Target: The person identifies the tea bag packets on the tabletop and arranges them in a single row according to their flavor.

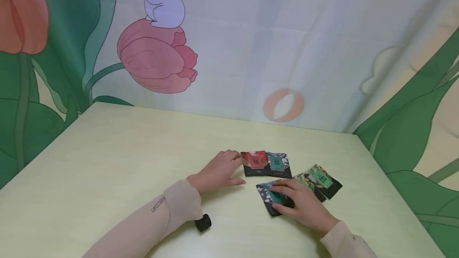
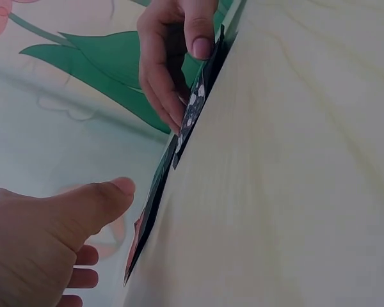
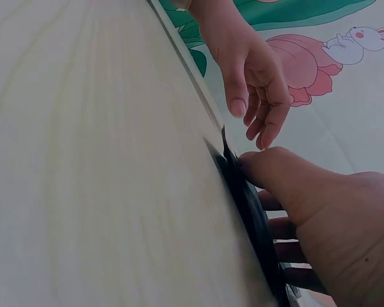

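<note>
A small flat packet (image 1: 265, 194) with a dark lower part, a teal label and a white-speckled pattern lies under my right hand (image 1: 305, 206). The thumb and fingers of that hand grip it from above; in the right wrist view the thumb (image 3: 269, 165) meets the packet's dark edge (image 3: 249, 204), which stands slightly off the table. My left hand (image 1: 220, 172) reaches out with loosely extended fingers, its fingertips at the left edge of a red packet (image 1: 255, 162). Directly beside that one lies another teal-labelled packet (image 1: 277, 163). In the left wrist view the left hand (image 2: 45, 236) holds nothing.
Two green-labelled packets (image 1: 324, 179) lie overlapping to the right, partly behind the right hand. A small black cylindrical object (image 1: 203, 223) is by the left sleeve. The pale table (image 1: 125, 150) ends at a printed curtain (image 1: 229, 51) at the back.
</note>
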{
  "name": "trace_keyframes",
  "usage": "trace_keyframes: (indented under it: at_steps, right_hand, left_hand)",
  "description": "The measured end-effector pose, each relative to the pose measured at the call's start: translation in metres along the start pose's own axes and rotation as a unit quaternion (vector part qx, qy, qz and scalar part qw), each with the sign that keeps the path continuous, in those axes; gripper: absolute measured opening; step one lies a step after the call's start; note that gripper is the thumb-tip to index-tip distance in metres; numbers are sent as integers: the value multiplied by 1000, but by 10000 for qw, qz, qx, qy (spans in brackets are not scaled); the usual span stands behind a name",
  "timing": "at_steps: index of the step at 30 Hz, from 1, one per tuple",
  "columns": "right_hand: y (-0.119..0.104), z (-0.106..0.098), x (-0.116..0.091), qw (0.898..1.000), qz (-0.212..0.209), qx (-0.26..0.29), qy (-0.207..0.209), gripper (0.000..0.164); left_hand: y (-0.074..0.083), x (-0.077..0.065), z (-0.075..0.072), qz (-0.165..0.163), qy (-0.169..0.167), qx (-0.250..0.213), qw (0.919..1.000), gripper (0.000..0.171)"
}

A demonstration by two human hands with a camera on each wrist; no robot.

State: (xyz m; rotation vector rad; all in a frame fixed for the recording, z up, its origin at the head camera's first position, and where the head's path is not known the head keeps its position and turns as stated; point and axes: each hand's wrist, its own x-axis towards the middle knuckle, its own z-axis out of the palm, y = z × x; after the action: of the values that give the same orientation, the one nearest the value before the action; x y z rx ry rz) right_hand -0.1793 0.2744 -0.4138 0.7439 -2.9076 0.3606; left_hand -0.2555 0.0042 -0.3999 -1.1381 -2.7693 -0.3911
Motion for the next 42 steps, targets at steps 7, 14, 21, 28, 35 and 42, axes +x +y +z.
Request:
trace_keyframes:
  at_steps: [7, 14, 21, 28, 35, 42]
  right_hand:
    - [1, 1, 0, 10000, 9, 44, 17, 44]
    - [1, 1, 0, 10000, 56, 60, -55, 45]
    - [1, 1, 0, 9999, 50, 107, -24, 45]
    - [3, 2, -1, 9999, 54, 91, 9, 46]
    - [2, 2, -2, 10000, 48, 71, 44, 45]
    - [3, 2, -2, 9999, -21, 92, 96, 44]
  left_hand:
    - [4, 10, 5, 3, -16, 11, 10000, 55]
    - [10, 21, 9, -63, 17, 179, 9998, 58]
    - [15, 30, 13, -78, -42, 206, 9997, 54]
    - [14, 36, 20, -124, -263, 45, 9996, 60]
    - [11, 34, 23, -101, -257, 46, 9996, 54]
    - [9, 34, 26, -117, -243, 104, 9996, 51]
